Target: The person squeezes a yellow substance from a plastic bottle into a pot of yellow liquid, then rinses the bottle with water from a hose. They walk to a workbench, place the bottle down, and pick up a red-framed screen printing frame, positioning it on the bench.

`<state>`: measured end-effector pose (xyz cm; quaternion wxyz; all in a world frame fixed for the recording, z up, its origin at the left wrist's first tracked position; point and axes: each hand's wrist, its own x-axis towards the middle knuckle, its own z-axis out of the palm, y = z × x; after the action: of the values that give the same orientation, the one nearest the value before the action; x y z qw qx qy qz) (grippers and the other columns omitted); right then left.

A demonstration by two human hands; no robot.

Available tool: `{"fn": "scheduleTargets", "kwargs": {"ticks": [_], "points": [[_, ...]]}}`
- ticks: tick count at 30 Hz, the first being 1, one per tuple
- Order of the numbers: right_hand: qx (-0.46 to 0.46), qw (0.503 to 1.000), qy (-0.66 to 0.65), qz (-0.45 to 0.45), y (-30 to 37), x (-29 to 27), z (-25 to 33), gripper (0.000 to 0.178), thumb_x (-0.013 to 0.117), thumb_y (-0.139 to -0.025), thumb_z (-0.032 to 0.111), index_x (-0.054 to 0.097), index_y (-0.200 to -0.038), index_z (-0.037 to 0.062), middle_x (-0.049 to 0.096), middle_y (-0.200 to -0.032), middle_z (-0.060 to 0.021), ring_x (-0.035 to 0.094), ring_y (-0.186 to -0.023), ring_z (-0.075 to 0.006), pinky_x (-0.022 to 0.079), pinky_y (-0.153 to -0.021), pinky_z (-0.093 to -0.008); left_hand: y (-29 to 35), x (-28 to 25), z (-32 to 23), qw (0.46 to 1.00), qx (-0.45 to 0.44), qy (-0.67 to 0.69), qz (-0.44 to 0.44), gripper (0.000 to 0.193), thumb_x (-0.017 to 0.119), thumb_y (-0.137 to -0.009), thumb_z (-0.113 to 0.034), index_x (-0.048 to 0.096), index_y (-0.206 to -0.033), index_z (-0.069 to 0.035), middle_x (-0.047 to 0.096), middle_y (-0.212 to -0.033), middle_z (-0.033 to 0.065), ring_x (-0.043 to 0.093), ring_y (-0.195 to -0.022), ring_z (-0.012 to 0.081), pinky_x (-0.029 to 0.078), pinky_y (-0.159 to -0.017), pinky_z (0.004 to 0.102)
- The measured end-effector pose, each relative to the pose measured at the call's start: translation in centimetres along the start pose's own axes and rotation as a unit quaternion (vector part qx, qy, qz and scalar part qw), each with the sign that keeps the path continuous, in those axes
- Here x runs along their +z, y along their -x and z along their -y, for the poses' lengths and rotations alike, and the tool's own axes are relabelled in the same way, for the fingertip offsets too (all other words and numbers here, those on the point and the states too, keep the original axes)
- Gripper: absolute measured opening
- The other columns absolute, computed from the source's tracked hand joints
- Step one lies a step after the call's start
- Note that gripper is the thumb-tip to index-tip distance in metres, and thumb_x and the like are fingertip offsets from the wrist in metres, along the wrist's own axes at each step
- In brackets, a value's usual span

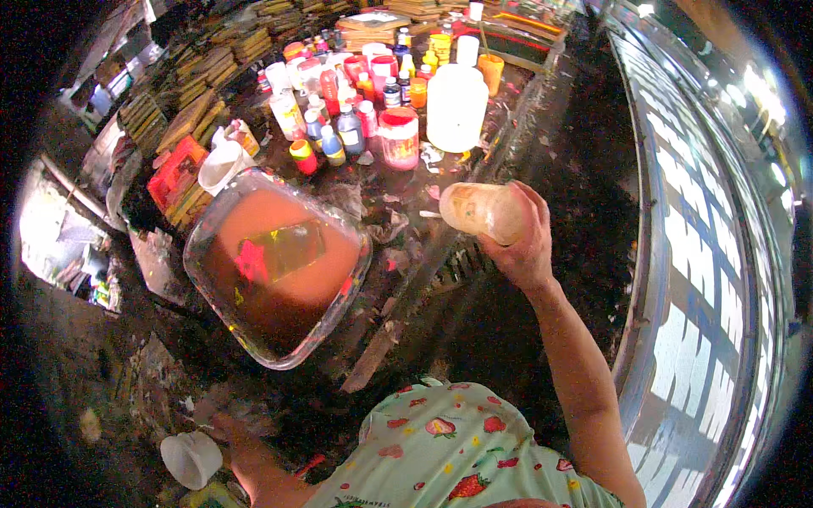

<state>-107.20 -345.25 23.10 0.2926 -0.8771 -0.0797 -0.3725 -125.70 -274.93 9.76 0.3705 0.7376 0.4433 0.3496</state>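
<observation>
My right hand point(527, 245) is closed around a pale, cloudy plastic bottle point(474, 208), which lies tilted on its side in the grip, one end pointing left. It is raised over the right side of the dark, stained work area. Low on the left, in shadow, my left hand point(218, 425) is close beside a white plastic tub point(191, 461). Its fingers are too dark to make out, so I cannot tell whether they touch the tub. Between the hands stands a dark-rimmed basin point(193, 254) of murky orange-brown liquid, with a paint-smeared rectangular piece point(292, 250) in it.
Behind the basin crowd several paint bottles and tubs point(349, 127), beside a large white jug point(457, 110). A white cup point(224, 165) stands by the basin's far left corner. Stacked wooden frames point(203, 68) line the back. To the right runs a long rail point(648, 254) beside pale printed panels point(690, 305).
</observation>
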Motion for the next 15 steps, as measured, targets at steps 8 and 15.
{"fn": "scheduleTargets", "kwargs": {"ticks": [8, 15], "points": [[-0.102, 0.992, -0.067, 0.042, -8.5, 8.3, -3.0, 0.093, 0.097, -0.071, 0.026, 0.055, -0.150, 0.0035, 0.059, -0.148, -0.0230, 0.057, -0.135, -0.0436, 0.045, -0.117, -0.0543, 6.8, -4.5, 0.4, 0.993, -0.037, -0.039, -0.109, 0.071, 0.072, -0.094, -0.055, 0.071, -0.129, 0.007, 0.074, -0.119, 0.0214, 0.068, -0.100, 0.0317, 0.056, -0.088, 0.0513], [-0.167, 0.970, -0.094, 0.146, -12.0, 16.2, -8.9, 0.080, 0.092, -0.077, 0.023, 0.057, -0.147, 0.0108, 0.052, -0.158, -0.0185, 0.053, -0.142, -0.0422, 0.042, -0.122, -0.0553, 14.8, -11.6, -3.5, 0.971, -0.006, -0.010, -0.237, 0.071, 0.072, -0.094, -0.055, 0.073, -0.127, 0.008, 0.076, -0.117, 0.0216, 0.069, -0.097, 0.0312, 0.057, -0.086, 0.0503]]}}
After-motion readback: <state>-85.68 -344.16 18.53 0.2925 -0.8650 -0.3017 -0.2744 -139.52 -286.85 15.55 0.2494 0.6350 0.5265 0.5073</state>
